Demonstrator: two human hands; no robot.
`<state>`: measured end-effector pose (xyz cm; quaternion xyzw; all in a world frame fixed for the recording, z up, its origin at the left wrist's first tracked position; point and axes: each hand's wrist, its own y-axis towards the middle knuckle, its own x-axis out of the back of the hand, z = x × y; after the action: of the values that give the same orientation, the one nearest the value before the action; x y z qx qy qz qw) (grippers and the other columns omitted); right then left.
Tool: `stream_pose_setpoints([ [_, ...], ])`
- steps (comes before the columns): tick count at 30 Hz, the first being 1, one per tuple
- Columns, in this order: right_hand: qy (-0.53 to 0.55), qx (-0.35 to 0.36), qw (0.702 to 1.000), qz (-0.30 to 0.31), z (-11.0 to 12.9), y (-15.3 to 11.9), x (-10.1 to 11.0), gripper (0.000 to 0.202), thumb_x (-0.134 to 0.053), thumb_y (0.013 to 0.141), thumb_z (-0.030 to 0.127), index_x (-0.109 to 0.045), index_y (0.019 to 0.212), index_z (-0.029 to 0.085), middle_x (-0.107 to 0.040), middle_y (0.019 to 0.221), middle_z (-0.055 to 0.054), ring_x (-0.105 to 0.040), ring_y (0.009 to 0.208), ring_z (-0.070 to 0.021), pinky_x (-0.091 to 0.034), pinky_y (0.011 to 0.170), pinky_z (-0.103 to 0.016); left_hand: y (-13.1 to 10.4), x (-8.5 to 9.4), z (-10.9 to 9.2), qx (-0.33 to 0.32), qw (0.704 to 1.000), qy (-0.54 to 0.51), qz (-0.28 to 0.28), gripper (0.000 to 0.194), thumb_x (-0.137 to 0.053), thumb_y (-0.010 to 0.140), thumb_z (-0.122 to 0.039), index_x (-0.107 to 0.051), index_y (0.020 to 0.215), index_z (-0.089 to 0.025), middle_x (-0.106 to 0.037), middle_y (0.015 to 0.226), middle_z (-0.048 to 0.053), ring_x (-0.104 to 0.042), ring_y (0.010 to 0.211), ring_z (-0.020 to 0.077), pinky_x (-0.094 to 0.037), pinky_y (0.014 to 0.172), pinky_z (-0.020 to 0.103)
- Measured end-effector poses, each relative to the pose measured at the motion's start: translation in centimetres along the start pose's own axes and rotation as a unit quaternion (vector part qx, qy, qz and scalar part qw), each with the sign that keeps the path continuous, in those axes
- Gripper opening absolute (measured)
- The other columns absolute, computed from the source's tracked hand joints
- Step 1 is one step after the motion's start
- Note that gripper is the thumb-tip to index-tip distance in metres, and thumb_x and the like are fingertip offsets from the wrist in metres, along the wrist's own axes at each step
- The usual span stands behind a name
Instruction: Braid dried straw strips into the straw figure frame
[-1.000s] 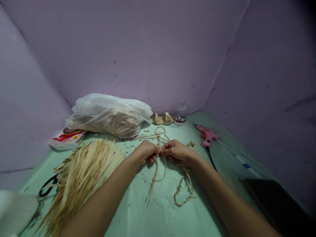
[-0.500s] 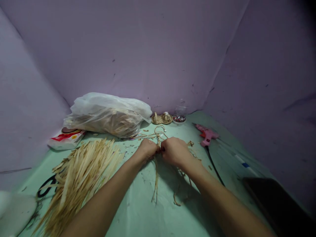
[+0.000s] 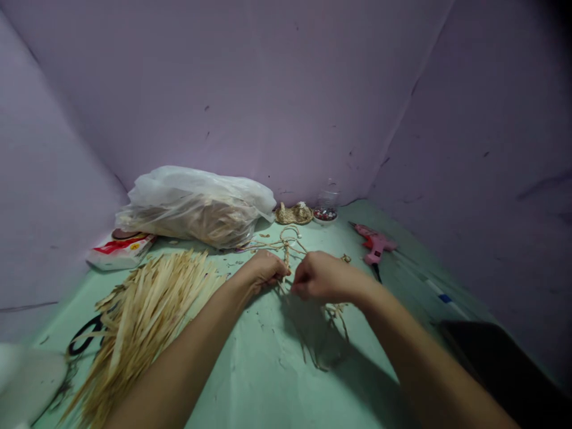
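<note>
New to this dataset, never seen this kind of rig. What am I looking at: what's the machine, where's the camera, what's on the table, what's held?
No machine here: these are a person's two bare hands. One camera, worn on the head, looks forward and down, so the forearms enter from the bottom edge.

The left hand pinches the near end of a braided cord. The right hand is curled close beside it; whether it grips a strand is hard to tell.

On the pale green surface, to the left, are a pile of straw-like strips and, farther back, a plastic bag. At the back sit a small woven piece and a tub of beads. A pink glue gun lies to the right.
</note>
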<state>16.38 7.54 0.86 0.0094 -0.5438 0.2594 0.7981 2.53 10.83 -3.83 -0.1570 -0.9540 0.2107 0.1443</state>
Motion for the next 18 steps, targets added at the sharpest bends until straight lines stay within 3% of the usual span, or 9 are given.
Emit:
stream_pose_setpoints([
  [1, 0.066, -0.031, 0.997, 0.014, -0.8, -0.1, 0.7, 0.018, -0.054, 0.067, 0.025, -0.068, 0.068, 0.015, -0.065, 0.059, -0.006, -0.057, 0.049, -0.0136, -0.037, 0.045, -0.020, 0.0, 0.2, 0.0, -0.007, 1.000, 0.000, 0.016, 0.011, -0.052, 0.051, -0.012, -0.044, 0.043, -0.013, -0.032, 0.032, -0.006, -0.024, 0.028, 0.0032, -0.010, 0.032, 0.018],
  [2, 0.118, -0.066, 0.991, -0.011, -1.6, -0.1, 1.2, 0.020, -0.052, 0.069, 0.026, -0.068, 0.069, 0.014, -0.064, 0.058, -0.006, -0.055, 0.045, -0.0123, -0.036, 0.042, -0.020, 0.0, 0.3, 0.0, -0.011, 1.000, -0.001, 0.027, 0.009, -0.053, 0.052, -0.014, -0.046, 0.046, -0.013, -0.033, 0.033, -0.005, -0.025, 0.029, 0.0033, -0.010, 0.032, 0.018],
  [4, 0.178, -0.148, 0.967, -0.110, -2.7, 0.2, 1.8, 0.019, -0.052, 0.070, 0.025, -0.065, 0.072, 0.012, -0.061, 0.052, -0.005, -0.052, 0.039, -0.0112, -0.035, 0.038, -0.019, 0.2, 0.7, 0.2, -0.011, 0.999, 0.000, 0.038, 0.007, -0.055, 0.052, -0.016, -0.049, 0.049, -0.012, -0.035, 0.034, -0.005, -0.026, 0.029, 0.0035, -0.010, 0.032, 0.018],
  [6, 0.271, -0.192, 0.931, -0.151, -2.7, 0.7, 1.5, 0.014, -0.053, 0.069, 0.020, -0.062, 0.075, 0.011, -0.060, 0.052, -0.005, -0.051, 0.037, -0.0103, -0.037, 0.037, -0.020, 0.4, 0.8, 0.4, -0.011, 0.999, 0.008, 0.044, 0.007, -0.055, 0.052, -0.017, -0.051, 0.052, -0.012, -0.035, 0.034, -0.005, -0.026, 0.030, 0.0037, -0.010, 0.032, 0.018],
  [8, 0.410, -0.190, 0.886, -0.107, -1.9, 1.4, 0.5, 0.011, -0.050, 0.069, 0.013, -0.059, 0.076, 0.011, -0.060, 0.054, -0.004, -0.053, 0.039, -0.0106, -0.042, 0.040, -0.021, 0.5, 0.9, 0.6, -0.018, 0.999, 0.014, 0.045, 0.006, -0.054, 0.051, -0.018, -0.052, 0.054, -0.012, -0.036, 0.035, -0.005, -0.026, 0.030, 0.0039, -0.010, 0.032, 0.018],
  [10, 0.481, -0.175, 0.858, -0.040, -0.8, 2.1, -0.8, 0.008, -0.049, 0.068, 0.009, -0.057, 0.067, 0.011, -0.056, 0.049, -0.003, -0.054, 0.040, -0.0123, -0.045, 0.041, -0.023, 0.6, 0.9, 0.7, -0.026, 0.998, 0.019, 0.045, 0.004, -0.052, 0.051, -0.017, -0.051, 0.053, -0.013, -0.036, 0.035, -0.005, -0.026, 0.030, 0.0040, -0.010, 0.032, 0.018],
  [13, 0.503, -0.175, 0.846, -0.027, -0.2, 3.2, -2.5, 0.015, -0.048, 0.066, 0.006, -0.052, 0.053, 0.014, -0.052, 0.043, 0.000, -0.051, 0.038, -0.0108, -0.045, 0.040, -0.022, 0.4, 0.8, 0.4, -0.032, 0.998, 0.029, 0.039, 0.002, -0.048, 0.051, -0.014, -0.048, 0.049, -0.013, -0.034, 0.035, -0.005, -0.025, 0.029, 0.0041, -0.011, 0.032, 0.019],
  [18, 0.481, -0.176, 0.856, -0.061, -1.6, 4.4, -3.9, 0.016, -0.054, 0.059, 0.007, -0.049, 0.046, 0.015, -0.049, 0.035, 0.002, -0.045, 0.031, -0.0089, -0.039, 0.033, -0.020, 0.2, 0.5, 0.1, -0.032, 0.993, 0.114, -0.003, 0.004, -0.047, 0.050, -0.011, -0.050, 0.047, -0.013, -0.036, 0.035, -0.004, -0.029, 0.031, 0.0055, -0.019, 0.035, 0.019],
])
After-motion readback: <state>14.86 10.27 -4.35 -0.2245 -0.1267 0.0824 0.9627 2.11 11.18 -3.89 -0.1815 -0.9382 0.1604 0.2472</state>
